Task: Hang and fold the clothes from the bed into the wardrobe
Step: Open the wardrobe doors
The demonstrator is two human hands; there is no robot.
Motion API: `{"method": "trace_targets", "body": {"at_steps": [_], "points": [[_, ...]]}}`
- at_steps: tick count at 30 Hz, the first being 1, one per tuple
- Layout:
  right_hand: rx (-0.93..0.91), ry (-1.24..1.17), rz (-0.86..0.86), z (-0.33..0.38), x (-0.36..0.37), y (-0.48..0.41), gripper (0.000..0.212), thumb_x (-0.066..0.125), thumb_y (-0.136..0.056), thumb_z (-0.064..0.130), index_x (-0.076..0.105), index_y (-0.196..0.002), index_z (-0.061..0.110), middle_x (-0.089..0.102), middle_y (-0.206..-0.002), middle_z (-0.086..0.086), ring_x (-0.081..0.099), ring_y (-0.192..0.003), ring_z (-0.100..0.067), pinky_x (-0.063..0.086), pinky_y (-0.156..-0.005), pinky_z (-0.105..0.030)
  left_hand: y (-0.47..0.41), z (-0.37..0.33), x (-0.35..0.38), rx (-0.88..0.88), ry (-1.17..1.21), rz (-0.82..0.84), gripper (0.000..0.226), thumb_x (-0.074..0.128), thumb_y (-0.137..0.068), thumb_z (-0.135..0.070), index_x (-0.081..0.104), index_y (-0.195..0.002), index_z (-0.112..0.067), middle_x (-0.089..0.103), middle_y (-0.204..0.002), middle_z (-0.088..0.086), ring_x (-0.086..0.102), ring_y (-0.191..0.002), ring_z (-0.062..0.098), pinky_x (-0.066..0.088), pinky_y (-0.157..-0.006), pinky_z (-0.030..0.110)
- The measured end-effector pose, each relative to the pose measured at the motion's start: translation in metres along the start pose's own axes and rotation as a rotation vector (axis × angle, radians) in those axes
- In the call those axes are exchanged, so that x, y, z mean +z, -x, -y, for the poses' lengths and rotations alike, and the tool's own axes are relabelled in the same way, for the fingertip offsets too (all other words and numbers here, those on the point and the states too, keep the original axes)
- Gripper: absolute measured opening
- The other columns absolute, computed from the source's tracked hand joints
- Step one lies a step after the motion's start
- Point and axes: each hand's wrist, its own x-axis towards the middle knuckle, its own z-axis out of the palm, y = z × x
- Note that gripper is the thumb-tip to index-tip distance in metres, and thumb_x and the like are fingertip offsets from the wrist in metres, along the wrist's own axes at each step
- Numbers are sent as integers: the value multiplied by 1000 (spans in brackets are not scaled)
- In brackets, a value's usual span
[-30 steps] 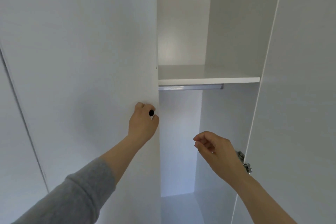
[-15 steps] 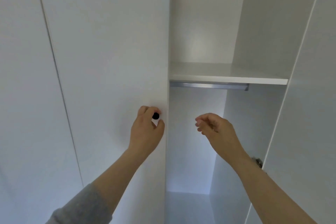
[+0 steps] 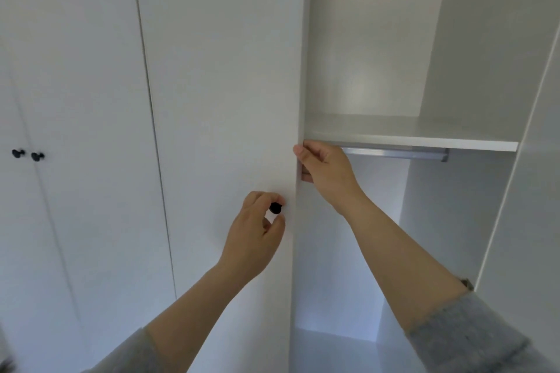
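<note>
A white wardrobe fills the view. My left hand pinches the small black knob on the left door, near that door's free edge. My right hand grips the same door's edge higher up, thumb on the front and fingers curled behind it, just below the shelf line. Behind the door the compartment shows a white shelf with a metal hanging rail under it. No clothes or hangers are in view.
The right door stands open at the right edge, a hinge showing by my right sleeve. Further left are shut white doors with two black knobs. The compartment floor lies low in the frame.
My right hand has risen and moved left from mid-air onto the left door's edge. My left hand has stayed on the knob. The view has shifted left, bringing more doors in.
</note>
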Motion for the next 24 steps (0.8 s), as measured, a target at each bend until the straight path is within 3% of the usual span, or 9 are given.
{"method": "trace_targets", "body": {"at_steps": [3,5,8,14,19,24], "points": [[23,-30,-41,-4,-1,3,23,55,-99,21,71,-98,5,71,-98,-21,68,-96,-34,54,-91,-51,7,2,-4,-49,119,9,36,56,-92,-18,51,-124,-35,49,-118,-19,58,-91,-3,48,-74,12],[24,-47,-53,-10,-1,9,18,55,-99,17,73,-98,16,74,-99,-8,70,-96,-26,57,-90,-39,12,5,-11,-145,206,-41,44,59,-91,-21,47,-130,-38,52,-118,-20,58,-99,-3,47,-72,10],[17,-71,-60,-18,-1,22,18,59,-96,14,71,-93,26,75,-95,-1,71,-90,-19,58,-81,-24,18,14,-28,-229,240,-145,38,62,-90,-18,53,-125,-30,59,-112,-13,60,-100,2,45,-67,3],[-15,-60,-69,-13,6,33,13,68,-90,16,75,-101,14,76,-90,4,72,-85,-13,53,-83,-18,38,31,-63,-276,159,-197,32,61,-91,-22,54,-120,-32,58,-115,-15,59,-99,-4,43,-66,3],[-78,-159,-43,-1,26,54,23,71,-85,5,73,-87,28,76,-82,13,72,-79,-6,51,-75,-10,68,44,-83,-307,122,-202,31,62,-90,-26,54,-118,-36,58,-114,-18,58,-98,-8,44,-71,9],[-108,-259,17,18,49,65,15,78,-77,3,76,-83,18,76,-76,5,73,-74,-9,53,-71,-12,86,55,-102,-341,65,-230,32,64,-89,-28,55,-120,-32,58,-115,-18,59,-102,0,47,-76,16]]}}
